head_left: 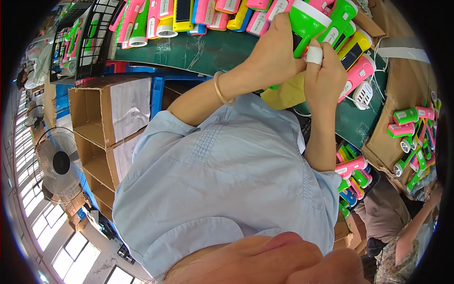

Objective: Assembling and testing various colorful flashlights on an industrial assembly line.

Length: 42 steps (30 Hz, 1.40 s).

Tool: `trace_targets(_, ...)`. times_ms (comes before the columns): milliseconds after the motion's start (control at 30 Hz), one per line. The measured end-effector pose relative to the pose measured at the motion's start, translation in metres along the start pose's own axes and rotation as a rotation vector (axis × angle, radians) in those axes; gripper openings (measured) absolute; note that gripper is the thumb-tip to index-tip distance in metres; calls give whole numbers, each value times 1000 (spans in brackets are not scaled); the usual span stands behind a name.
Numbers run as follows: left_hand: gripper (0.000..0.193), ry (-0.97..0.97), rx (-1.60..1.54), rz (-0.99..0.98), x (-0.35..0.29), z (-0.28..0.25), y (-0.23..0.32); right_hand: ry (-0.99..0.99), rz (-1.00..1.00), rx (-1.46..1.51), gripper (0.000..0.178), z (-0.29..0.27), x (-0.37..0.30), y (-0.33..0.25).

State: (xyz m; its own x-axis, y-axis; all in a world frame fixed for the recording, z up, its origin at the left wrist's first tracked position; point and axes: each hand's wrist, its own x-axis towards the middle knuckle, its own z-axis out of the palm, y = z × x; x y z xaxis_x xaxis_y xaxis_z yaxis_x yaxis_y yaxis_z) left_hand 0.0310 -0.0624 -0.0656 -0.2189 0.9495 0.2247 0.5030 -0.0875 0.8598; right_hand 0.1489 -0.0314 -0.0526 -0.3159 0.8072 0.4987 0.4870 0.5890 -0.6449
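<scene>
One pale blue shirt [227,161] fills the middle of the frame. Above it, upper right of centre, two hands meet on one green flashlight [305,26] with a white rim. The left hand [279,49], one bracelet [218,90] on its wrist, is closed about the flashlight just below its head. The right hand [326,71], one white wrap [314,55] on a digit, presses in from the other side, beside one small red light; its exact finger placement is hidden.

A dark green table [198,52] runs across the top, bearing a row of flashlights [205,12] in pink, green, yellow and blue: more than ten, too overlapped for an exact count. One white charger [363,94] lies at the right.

Farther out, one cardboard box [383,142] at the right edge holds over ten flashlights. One co-worker [404,246] sits lower right. At left are one cardboard shelf [92,113] with at least three compartments, one black wire basket [97,40] at upper left, and one fan [60,163].
</scene>
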Motion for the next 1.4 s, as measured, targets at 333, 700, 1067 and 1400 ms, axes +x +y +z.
trace_targets(333, 34, 209, -315, 75, 23, -30, 16, 83, 67, 70, 33, -48, -3, 16)
trace_targets(700, 39, -63, -1230, -73, 21, -13, -13, 40, -13, -119, 48, 0, -18, -7)
trace_targets(1067, 47, -167, -950, -135, 22, -13, 0, -192, 84, 168, 37, 5, -23, 11)
trace_targets(1400, 33, 484, -94, -221, 160, -176, -83, 344, 790, 419, 28, -131, 16, 138)
